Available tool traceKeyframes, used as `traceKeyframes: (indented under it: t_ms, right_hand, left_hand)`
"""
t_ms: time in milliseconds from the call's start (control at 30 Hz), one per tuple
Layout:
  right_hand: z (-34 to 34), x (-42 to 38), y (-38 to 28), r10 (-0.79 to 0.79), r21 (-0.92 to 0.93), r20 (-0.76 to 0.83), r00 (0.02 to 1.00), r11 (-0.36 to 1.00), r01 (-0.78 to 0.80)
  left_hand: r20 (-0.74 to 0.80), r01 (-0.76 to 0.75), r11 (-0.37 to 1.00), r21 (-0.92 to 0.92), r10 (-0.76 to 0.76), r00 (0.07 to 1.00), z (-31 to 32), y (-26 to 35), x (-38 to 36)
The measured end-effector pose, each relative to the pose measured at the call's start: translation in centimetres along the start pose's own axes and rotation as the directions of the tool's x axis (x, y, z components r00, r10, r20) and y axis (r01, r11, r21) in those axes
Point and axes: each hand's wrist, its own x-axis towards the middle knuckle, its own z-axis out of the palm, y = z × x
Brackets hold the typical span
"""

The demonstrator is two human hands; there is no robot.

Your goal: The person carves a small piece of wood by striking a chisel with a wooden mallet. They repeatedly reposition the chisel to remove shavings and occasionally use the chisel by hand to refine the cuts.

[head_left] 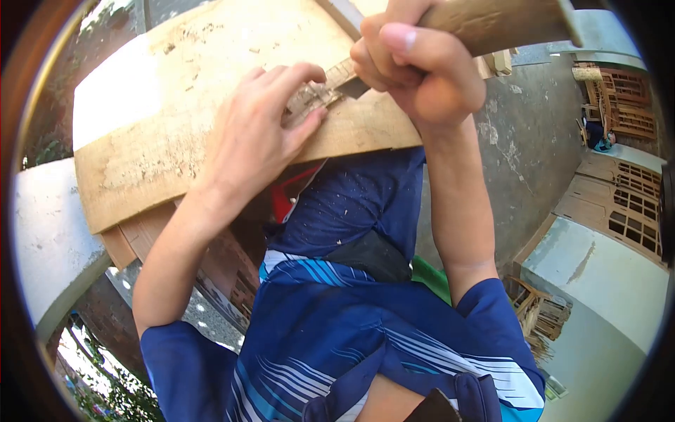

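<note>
My right hand [422, 67] is wrapped round a carving knife with a thick wooden handle [503, 27]. Its short dark blade [354, 87] points left and down, its tip at the edge of a small carved piece of wood [307, 100]. My left hand [256, 123] lies over that piece from the left, with bent fingers on its far side and the thumb along its near side. Part of the piece is hidden under the fingers. Both hands are over a thick pale wooden board [140, 158].
Wood shavings [165, 167] are scattered over the board. A pale ledge [56, 232] runs under its left end. My lap [344, 204] is just below the front edge. At the right are a grey concrete floor [524, 126], wooden lattice frames [633, 204] and stacked wood scraps [541, 316].
</note>
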Motion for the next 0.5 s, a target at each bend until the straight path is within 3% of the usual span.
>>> traceKeyframes:
  t_ms: [33, 133, 267, 400, 500]
  right_hand:
    - [0.1, -0.5, -0.2, -0.003, -0.043, -0.100, 0.995, 0.999, -0.001]
    - [1.7, -2.2, -1.5, -0.037, -0.178, -0.272, 0.962, 0.984, -0.012]
    - [2.1, -5.0, -2.2, -0.057, 0.056, -0.423, 0.904, 0.995, 0.089]
    - [2.6, -7.5, -3.5, -0.117, 0.092, -0.435, 0.893, 0.981, 0.173]
    - [3.5, -9.6, -4.3, -0.128, -0.038, -0.473, 0.871, 0.991, 0.125]
  left_hand:
    - [-0.061, -0.098, 0.995, 0.029, 0.100, 0.993, 0.5, -0.2, 0.2]
    - [0.022, -0.169, 0.961, 0.217, 0.169, 0.985, 0.2, 0.7, 0.2]
    - [0.058, -0.253, 0.932, 0.260, 0.246, 0.968, -0.4, 1.0, 0.9]
    - [0.156, -0.337, 0.906, 0.257, 0.306, 0.939, -0.9, 0.2, 2.1]
    - [0.210, -0.356, 0.882, 0.308, 0.302, 0.930, -1.6, 0.4, 2.6]
